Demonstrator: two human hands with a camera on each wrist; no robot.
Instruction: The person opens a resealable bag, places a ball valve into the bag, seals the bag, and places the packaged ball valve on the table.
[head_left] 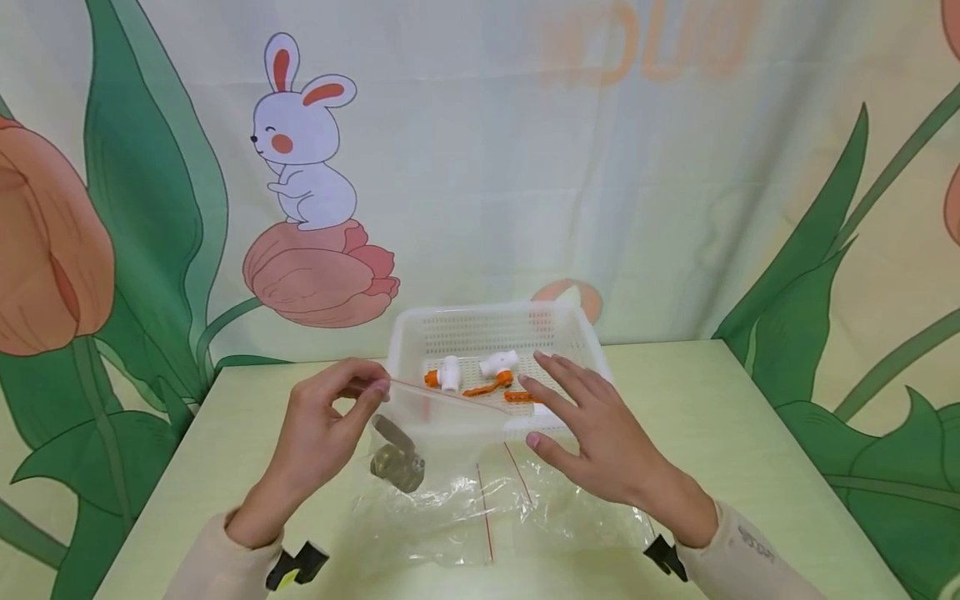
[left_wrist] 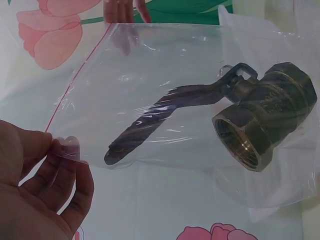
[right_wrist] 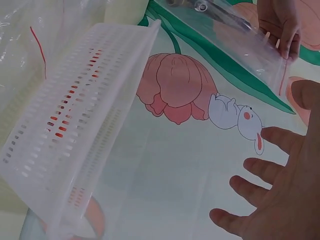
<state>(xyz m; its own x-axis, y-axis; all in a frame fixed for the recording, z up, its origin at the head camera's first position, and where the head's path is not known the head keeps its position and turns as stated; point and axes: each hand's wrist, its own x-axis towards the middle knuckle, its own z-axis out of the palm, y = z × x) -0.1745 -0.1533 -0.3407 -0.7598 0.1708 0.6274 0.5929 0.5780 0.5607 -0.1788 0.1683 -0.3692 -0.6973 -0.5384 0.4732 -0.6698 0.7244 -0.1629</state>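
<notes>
Bagged valve held up in the left hand

I have the valve inside a clear bag, down at the end away from the red zip strip, with its dark lever running up toward the strip. From my head view it hangs in front of the basket, at the left. The left hand pinches one corner of the bag at the strip. The right hand grips nothing; its fingers are spread near the strip's other end, and I cannot tell whether they touch the plastic.

Inside the white basket I can see two white fittings and orange pieces. More clear bags with red strips lie on the bench, on the near side of the basket. Beyond that, my view fills with a printed backdrop of tulips and a rabbit.
</notes>
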